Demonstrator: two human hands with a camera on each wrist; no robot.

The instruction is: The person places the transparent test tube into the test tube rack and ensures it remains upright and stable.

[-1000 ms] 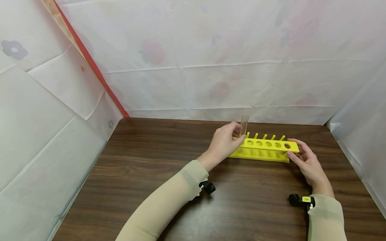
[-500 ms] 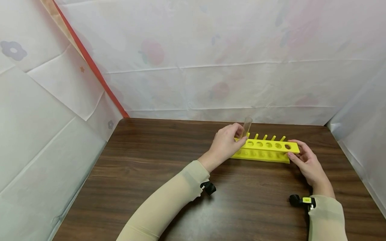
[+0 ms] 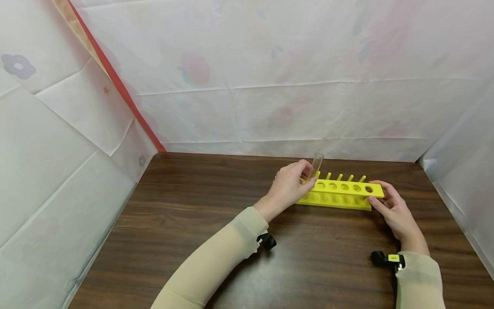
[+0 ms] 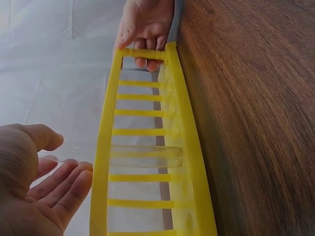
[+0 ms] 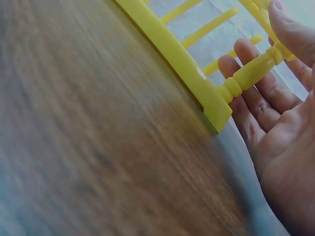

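A yellow test-tube rack point(image 3: 343, 193) stands on the dark wooden table point(image 3: 193, 214). My left hand point(image 3: 289, 189) is at its left end, thumb and fingers pinching the top of a clear glass test tube point(image 3: 317, 162). The tube leans slightly right in a hole near that end. In the left wrist view the test tube point(image 4: 147, 156) passes through the rack point(image 4: 192, 147), its round bottom close to the base, and its rim lies between my left hand's point(image 4: 34, 196) thumb and fingers. My right hand point(image 3: 390, 206) grips the rack's right end, thumb on top, fingers point(image 5: 246, 64) behind the corner post.
White patterned sheets point(image 3: 270, 86) wall in the table at the back and both sides, with a red strip point(image 3: 115, 81) at the left corner. The rack's other holes hold nothing. Bare tabletop lies in front of and to the left of the rack.
The tube, upright a second ago, has tilted to the right and sunk a little lower into the rack. The right hand has kept its hold on the rack's end.
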